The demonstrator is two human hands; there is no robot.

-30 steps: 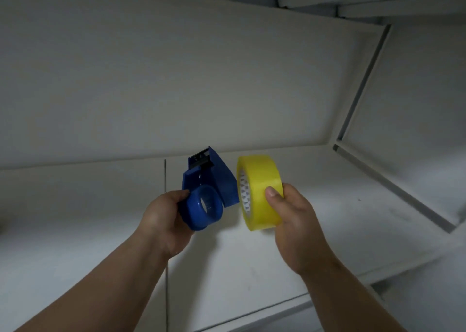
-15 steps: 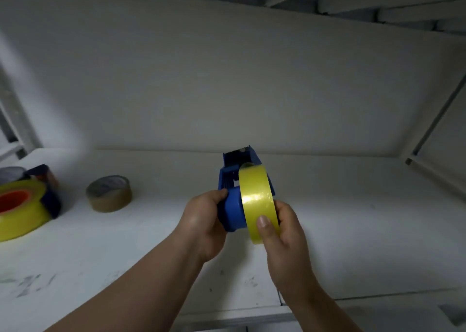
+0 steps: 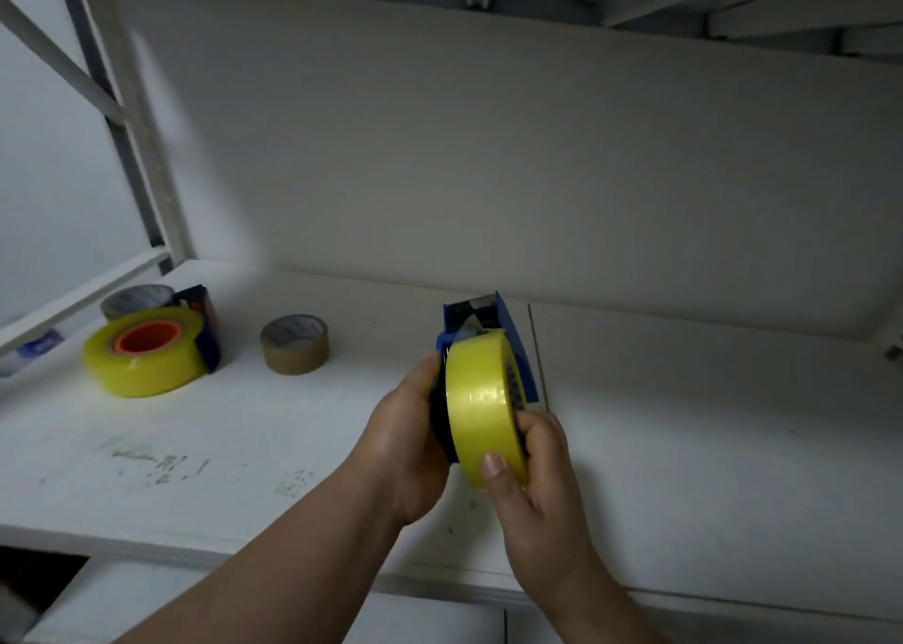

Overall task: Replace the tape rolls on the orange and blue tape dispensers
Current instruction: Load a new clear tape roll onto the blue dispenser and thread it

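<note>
I hold the blue tape dispenser [image 3: 513, 345] above the white shelf, its toothed blade pointing up and away. My left hand [image 3: 405, 443] grips its left side. A yellow tape roll [image 3: 481, 399] sits around the dispenser's hub, and my right hand [image 3: 532, 472] is closed on the roll's lower edge, thumb on its face. The hub is hidden by the roll. At far left lies a second yellow roll on an orange hub [image 3: 144, 350], with a dark blue part against it.
A brown tape roll [image 3: 294, 344] lies flat on the white shelf [image 3: 244, 448] left of my hands. A grey roll [image 3: 134, 300] rests behind the yellow one. A white back panel rises behind, a metal upright stands at left, and the shelf's front edge is near my forearms.
The yellow roll went from beside the blue dispenser onto its hub. My view swung left, bringing the rolls at the left into sight.
</note>
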